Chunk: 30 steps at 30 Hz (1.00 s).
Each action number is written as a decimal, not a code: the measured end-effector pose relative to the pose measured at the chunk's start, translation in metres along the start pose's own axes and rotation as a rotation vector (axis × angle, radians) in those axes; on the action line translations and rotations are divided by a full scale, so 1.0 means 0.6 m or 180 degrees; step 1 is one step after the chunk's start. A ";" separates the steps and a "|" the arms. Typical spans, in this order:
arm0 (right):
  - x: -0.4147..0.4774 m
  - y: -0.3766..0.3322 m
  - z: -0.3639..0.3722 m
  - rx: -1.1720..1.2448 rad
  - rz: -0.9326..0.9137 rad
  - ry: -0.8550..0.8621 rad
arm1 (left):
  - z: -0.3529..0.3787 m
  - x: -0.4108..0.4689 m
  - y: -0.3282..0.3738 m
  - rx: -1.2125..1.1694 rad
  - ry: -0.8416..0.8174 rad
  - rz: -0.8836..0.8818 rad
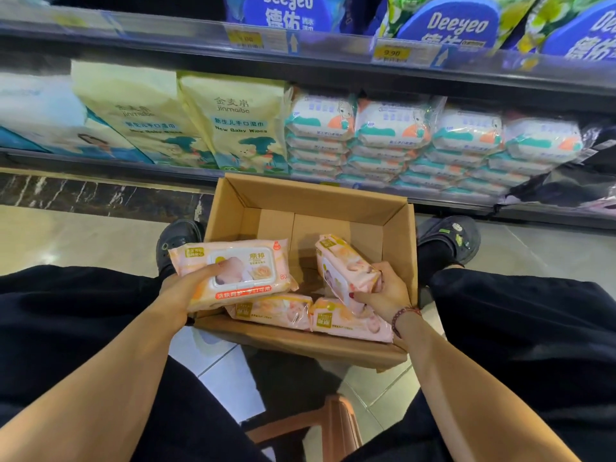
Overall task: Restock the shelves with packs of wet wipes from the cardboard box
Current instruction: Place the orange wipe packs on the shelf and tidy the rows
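An open cardboard box (333,203) stands on the floor between my feet, in front of the bottom shelf. My left hand (186,285) grips a pink pack of wet wipes (240,271) flat, label up, over the box's left edge. My right hand (386,295) holds a second pink pack (343,268) tilted on its side inside the box. Two more pink packs (273,310) (350,323) lie flat against the box's near wall. The far half of the box floor is bare.
The bottom shelf (100,163) holds yellow baby-wipe bags (233,121) on the left and stacks of white-and-teal packs (393,145) on the right. Blue Deeyeo packs (456,25) fill the shelf above. My black shoes (446,241) flank the box. A brown stool (320,425) is under me.
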State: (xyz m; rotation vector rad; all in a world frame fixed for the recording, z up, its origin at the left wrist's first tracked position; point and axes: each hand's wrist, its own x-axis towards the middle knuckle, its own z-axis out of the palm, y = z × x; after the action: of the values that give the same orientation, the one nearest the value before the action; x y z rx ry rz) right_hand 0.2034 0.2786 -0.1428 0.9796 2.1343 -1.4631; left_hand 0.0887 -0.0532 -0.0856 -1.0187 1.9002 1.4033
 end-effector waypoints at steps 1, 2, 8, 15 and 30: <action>0.003 -0.001 0.004 0.0019 0.0009 0.0035 | 0.000 0.000 0.000 0.0005 0.0003 0.0009; 0.003 -0.003 0.007 0.0080 0.0012 0.0053 | -0.001 -0.001 0.000 0.0000 0.0007 0.0017; 0.002 -0.004 0.033 0.0595 0.0210 0.0206 | -0.002 -0.009 -0.004 0.0020 0.0069 0.0052; 0.004 -0.007 0.078 0.0134 0.0432 0.0613 | 0.000 -0.006 -0.011 0.0192 0.0001 0.0073; -0.061 -0.109 -0.012 0.1516 0.0246 0.0136 | -0.005 -0.049 0.020 -0.0224 -0.0016 0.0302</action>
State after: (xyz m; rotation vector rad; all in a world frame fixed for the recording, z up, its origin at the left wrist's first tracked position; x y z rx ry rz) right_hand 0.1821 0.2587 -0.0737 1.2442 1.7825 -1.9733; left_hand 0.0948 -0.0469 -0.0549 -0.9679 1.9300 1.5349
